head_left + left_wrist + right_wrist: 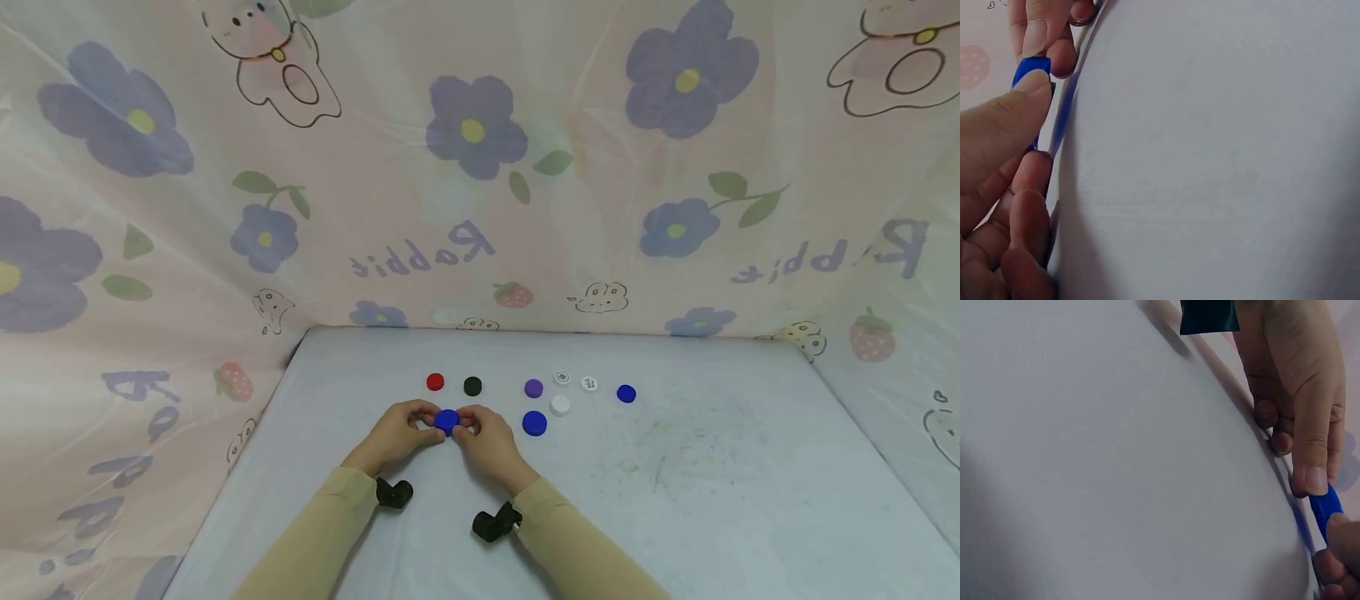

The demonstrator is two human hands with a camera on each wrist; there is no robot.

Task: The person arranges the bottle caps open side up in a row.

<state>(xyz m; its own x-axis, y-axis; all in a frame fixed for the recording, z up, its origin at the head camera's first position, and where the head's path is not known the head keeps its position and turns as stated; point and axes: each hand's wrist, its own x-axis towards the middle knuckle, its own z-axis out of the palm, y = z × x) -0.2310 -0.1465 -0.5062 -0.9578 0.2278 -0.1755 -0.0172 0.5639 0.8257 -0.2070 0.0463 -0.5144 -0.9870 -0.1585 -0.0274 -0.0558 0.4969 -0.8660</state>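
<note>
Both hands pinch one blue bottle cap between them at the left of the table. My left hand holds its left edge with thumb and fingertips, and my right hand grips the right edge. In the left wrist view, the left thumb presses on the face of the blue cap. The right wrist view shows the same blue cap tilted between both hands' fingertips. Just beyond the hands lie a red cap and a black cap.
Right of the hands lie a large blue cap, a purple cap, a plain white cap, two marked white discs and another blue cap. A patterned curtain rises behind the white table.
</note>
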